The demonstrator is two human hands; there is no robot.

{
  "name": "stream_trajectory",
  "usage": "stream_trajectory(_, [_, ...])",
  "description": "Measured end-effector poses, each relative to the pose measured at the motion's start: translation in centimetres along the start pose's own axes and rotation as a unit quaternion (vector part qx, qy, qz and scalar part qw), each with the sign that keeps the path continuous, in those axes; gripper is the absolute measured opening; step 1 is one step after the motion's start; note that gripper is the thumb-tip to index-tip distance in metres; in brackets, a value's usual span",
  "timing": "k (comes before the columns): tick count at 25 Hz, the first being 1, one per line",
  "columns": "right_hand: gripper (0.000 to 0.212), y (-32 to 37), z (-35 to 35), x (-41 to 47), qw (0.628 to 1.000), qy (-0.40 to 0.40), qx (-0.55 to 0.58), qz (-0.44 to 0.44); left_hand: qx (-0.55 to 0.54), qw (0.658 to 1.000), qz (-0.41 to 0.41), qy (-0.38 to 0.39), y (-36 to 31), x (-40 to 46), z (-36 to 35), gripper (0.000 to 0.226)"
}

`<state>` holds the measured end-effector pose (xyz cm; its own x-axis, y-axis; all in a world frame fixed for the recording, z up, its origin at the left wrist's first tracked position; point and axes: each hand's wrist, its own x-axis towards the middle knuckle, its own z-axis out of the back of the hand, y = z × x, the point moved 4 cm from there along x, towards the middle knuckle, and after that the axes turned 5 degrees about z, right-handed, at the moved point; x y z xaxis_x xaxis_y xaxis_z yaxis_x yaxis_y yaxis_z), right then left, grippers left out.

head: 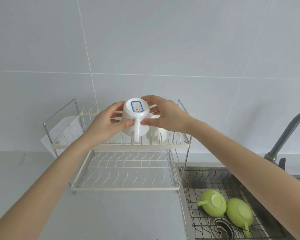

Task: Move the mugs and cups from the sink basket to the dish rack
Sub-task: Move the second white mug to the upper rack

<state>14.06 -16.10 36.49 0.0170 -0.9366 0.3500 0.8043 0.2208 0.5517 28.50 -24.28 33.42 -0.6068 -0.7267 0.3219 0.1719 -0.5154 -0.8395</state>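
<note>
While your left hand and right hand clasp it from either side, the upturned white mug sits between your palms above the dish rack.

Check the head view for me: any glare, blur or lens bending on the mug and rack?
Head view: soft, even light, no harsh glare; the white mug held by both hands is sharp, its blue-bordered label visible; wide-angle bending curves the wall tile lines and the dish rack posts.
</note>
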Motion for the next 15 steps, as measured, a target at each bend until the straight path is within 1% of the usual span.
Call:
stream_trajectory(2, [0.069, -0.6, -0.4, 2.1, 0.999, 0.016, -0.029, -0.003, 0.0, 1.0, 0.009, 0.012, 0.9, 1.8, 0.7, 0.045])
stream_trajectory(5, [0.073, -2.0, -1.2, 4.9, 0.995, 0.056, -0.087, -0.005, 0.035, 0.999, 0.018, 0.029, 2.5, 4.3, 1.3, 0.044])
stream_trajectory(10, [0.072, -5.1, -3.2, 8.4, 0.985, 0.123, -0.118, -0.032, 0.073, 0.992, 0.071, 0.072, 6.4, 7.6, 1.3, 0.053])
stream_trajectory(15, [0.07, -7.4, -5.1, 9.5, 0.967, 0.189, -0.168, -0.043, 0.085, 0.982, 0.122, 0.119, 9.3, 8.2, -0.2, 0.053])
